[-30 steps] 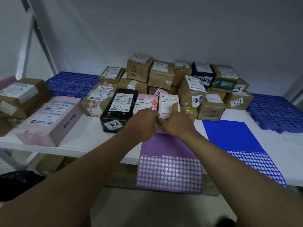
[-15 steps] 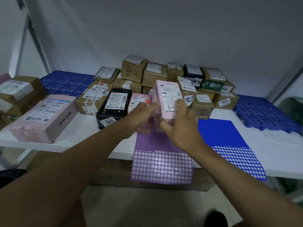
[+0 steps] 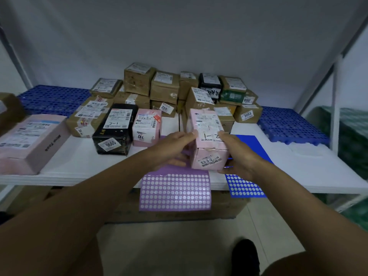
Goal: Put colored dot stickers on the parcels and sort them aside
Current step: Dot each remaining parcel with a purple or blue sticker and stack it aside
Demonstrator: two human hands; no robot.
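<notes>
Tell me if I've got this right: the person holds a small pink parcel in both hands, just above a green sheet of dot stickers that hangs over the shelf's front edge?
Nearly. The head view shows both hands, left hand and right hand, holding the small pink parcel, but the sticker sheet hanging over the shelf edge below it is purple, not green. A blue sheet lies beside it.

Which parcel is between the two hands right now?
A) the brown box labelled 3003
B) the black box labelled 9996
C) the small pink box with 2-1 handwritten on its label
C: the left hand and right hand hold the small pink box from either side above the purple sticker sheet.
</notes>
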